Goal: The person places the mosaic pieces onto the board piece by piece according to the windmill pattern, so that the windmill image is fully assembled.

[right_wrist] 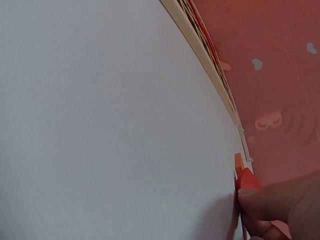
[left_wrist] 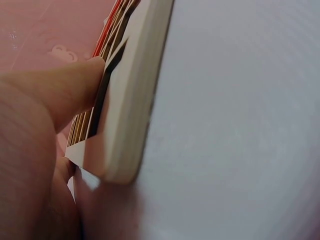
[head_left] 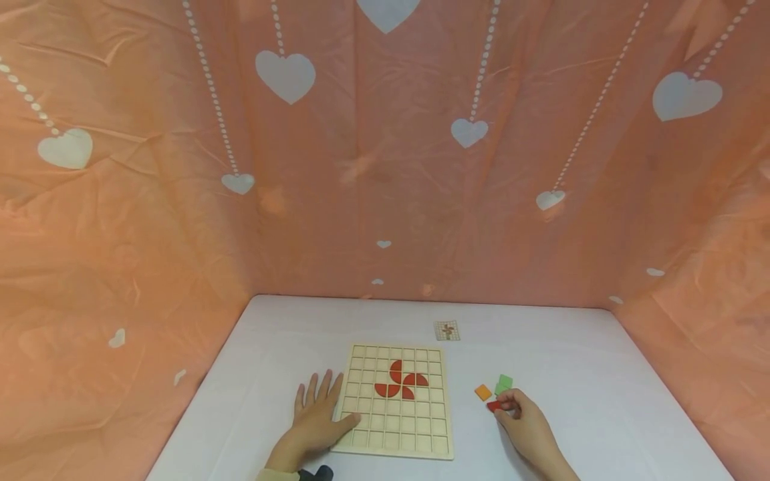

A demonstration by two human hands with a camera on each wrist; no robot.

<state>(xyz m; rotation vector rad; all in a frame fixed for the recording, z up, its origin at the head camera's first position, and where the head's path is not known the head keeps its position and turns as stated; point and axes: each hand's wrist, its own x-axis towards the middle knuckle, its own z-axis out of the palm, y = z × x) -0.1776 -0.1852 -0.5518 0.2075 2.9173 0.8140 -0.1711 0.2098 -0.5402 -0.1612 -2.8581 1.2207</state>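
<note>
A square wooden grid board (head_left: 397, 423) lies on the white table, with several red quarter-circle pieces (head_left: 396, 371) set in its cells in a pinwheel. My left hand (head_left: 315, 414) rests at the board's left side, fingers spread and straight, the thumb lying over its lower left edge. To the right of the board, my right hand (head_left: 529, 424) pinches a red piece (head_left: 494, 406) between thumb and fingers, close over the table. The right wrist view shows the same red piece (right_wrist: 248, 180) at the thumb tip. Beside that hand lie an orange square (head_left: 483, 392) and green pieces (head_left: 504, 381).
A small pattern card (head_left: 447, 331) showing a grid with a pinwheel lies behind the board. Orange cloth (head_left: 385, 174) printed with white hearts walls the table (head_left: 289, 334) at the back and both sides.
</note>
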